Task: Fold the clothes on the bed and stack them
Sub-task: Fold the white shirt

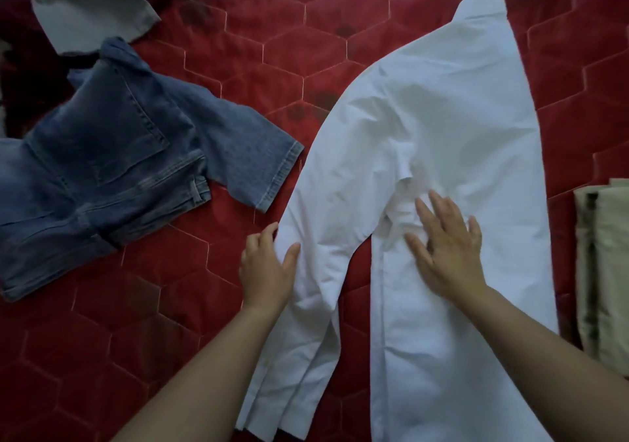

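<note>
While right hand [446, 254] presses shirt [442, 118], jeans [102, 156] beside

Of the person only two limbs show, each a forearm ending in its grip. The left forearm [204, 373] is uncovered along its whole visible length, broad near the lower edge of the frame and narrowing to the wrist. The left grip [267, 268] is bare as well, its thumb [291, 254] short and rounded. The right forearm [544, 356] is likewise unclothed. The right grip [449, 251] shows its back, with knuckles and faint tendon lines in dim light, and its fingers [440, 208] are slender. The nails are too blurred to describe. Whether a sleeve begins higher up cannot be told.
</note>
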`<state>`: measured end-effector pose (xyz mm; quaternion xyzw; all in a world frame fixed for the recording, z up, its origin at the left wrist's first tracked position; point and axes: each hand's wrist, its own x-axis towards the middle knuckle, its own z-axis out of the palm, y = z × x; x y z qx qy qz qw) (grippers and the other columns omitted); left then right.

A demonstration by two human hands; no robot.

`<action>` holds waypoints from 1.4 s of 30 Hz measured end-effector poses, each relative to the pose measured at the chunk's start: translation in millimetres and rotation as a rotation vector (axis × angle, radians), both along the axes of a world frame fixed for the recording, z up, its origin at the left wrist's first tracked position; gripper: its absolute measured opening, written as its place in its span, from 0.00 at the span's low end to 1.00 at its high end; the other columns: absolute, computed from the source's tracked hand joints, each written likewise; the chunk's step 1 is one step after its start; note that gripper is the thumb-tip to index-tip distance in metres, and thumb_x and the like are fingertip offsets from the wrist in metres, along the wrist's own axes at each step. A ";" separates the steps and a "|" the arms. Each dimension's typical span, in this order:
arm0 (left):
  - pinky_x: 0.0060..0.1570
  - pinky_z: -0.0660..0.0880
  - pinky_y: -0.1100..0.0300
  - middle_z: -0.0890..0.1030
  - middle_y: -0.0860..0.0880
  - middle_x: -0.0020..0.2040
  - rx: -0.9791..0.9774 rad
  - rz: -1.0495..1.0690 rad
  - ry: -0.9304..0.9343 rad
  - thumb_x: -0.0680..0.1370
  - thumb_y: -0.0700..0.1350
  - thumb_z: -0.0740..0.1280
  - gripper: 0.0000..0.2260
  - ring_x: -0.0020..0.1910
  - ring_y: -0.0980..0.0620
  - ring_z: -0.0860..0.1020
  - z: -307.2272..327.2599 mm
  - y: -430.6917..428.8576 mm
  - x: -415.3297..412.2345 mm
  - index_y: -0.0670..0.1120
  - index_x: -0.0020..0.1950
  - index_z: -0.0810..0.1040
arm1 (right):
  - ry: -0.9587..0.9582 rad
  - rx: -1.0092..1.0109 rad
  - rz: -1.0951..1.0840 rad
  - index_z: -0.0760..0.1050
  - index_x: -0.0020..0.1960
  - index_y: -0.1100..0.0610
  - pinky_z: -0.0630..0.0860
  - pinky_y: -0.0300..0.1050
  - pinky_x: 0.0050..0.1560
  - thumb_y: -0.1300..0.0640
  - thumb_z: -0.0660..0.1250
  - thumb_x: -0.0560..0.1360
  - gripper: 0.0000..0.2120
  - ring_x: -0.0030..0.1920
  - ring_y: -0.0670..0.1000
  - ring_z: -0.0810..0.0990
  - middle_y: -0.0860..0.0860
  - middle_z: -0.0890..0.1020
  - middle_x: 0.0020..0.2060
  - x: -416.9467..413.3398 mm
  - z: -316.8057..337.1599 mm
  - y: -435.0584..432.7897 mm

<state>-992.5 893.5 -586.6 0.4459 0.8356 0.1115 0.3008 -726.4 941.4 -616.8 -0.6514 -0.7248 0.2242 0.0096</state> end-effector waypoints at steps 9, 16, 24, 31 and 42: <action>0.47 0.68 0.57 0.73 0.46 0.46 -0.028 -0.025 -0.088 0.76 0.50 0.67 0.11 0.49 0.45 0.73 -4.4 -24.7 4.5 0.42 0.44 0.73 | 0.195 0.062 -0.181 0.58 0.74 0.52 0.52 0.60 0.71 0.42 0.55 0.76 0.29 0.75 0.52 0.52 0.50 0.56 0.75 -26.8 20.3 -4.8; 0.30 0.69 0.67 0.77 0.52 0.35 0.094 0.159 -0.341 0.76 0.49 0.67 0.09 0.34 0.55 0.76 9.5 -26.8 14.6 0.46 0.41 0.73 | 0.184 0.030 -0.231 0.59 0.74 0.58 0.56 0.60 0.71 0.47 0.60 0.77 0.29 0.74 0.54 0.55 0.54 0.57 0.74 -46.4 28.0 -28.0; 0.28 0.67 0.67 0.78 0.58 0.35 0.207 0.083 -0.137 0.74 0.52 0.68 0.06 0.33 0.63 0.75 42.6 -15.5 -53.8 0.53 0.44 0.71 | 0.299 0.128 -0.006 0.63 0.71 0.60 0.58 0.58 0.71 0.47 0.60 0.76 0.28 0.73 0.58 0.58 0.57 0.62 0.72 -98.8 66.7 -19.1; 0.34 0.68 0.72 0.78 0.60 0.47 0.051 0.027 -0.268 0.78 0.51 0.63 0.11 0.42 0.64 0.77 25.2 -23.0 -94.3 0.54 0.59 0.72 | 0.094 -0.031 0.180 0.56 0.75 0.52 0.50 0.57 0.72 0.42 0.59 0.77 0.31 0.75 0.57 0.49 0.53 0.52 0.76 -152.1 16.1 5.1; 0.51 0.69 0.70 0.74 0.55 0.55 0.086 0.072 -0.314 0.75 0.51 0.68 0.18 0.55 0.56 0.73 -3.5 -52.7 -103.1 0.48 0.63 0.71 | -0.091 -0.003 0.097 0.56 0.75 0.51 0.54 0.58 0.70 0.44 0.60 0.77 0.30 0.75 0.60 0.50 0.55 0.53 0.76 -126.3 0.0 28.3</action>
